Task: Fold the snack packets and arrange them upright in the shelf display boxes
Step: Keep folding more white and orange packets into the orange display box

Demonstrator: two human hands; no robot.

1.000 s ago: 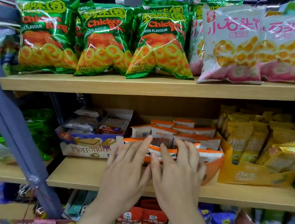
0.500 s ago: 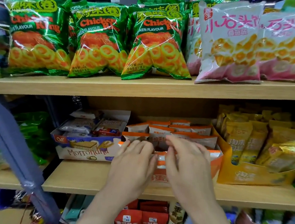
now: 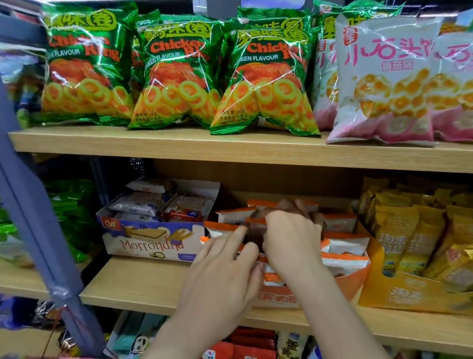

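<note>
Two hands: both reach into one orange display box (image 3: 352, 283) on the middle shelf (image 3: 147, 287); bare forearms rise from the bottom edge
Left hand (image 3: 222, 271): at the box's front left corner; forefinger stretched up along the front packets, the other fingers bent toward them; the blur hides whether it pinches a packet
Right hand (image 3: 293, 236): deeper in the box, just beside the left hand; fingers curled down over the packet tops in the middle rows, in shadow; I cannot tell whether they hold one
Snack packets (image 3: 343, 246): white with orange tops; standing upright in rows inside the orange box, the rows to the right of the hands plainly visible
Left neighbour: a white and purple wafer box (image 3: 151, 242) holding wrapped wafers, touching the orange box's side
Right neighbour: a yellow display box (image 3: 418, 297) of upright yellow packets (image 3: 412, 235), just beside the orange box
Upper shelf (image 3: 176, 143): green chicken ring bags (image 3: 88, 65) to the left; pink and white puff bags (image 3: 384, 77) to the right
Far left: a blue-grey slanted post (image 3: 24, 205) crosses in front of the shelves
</note>
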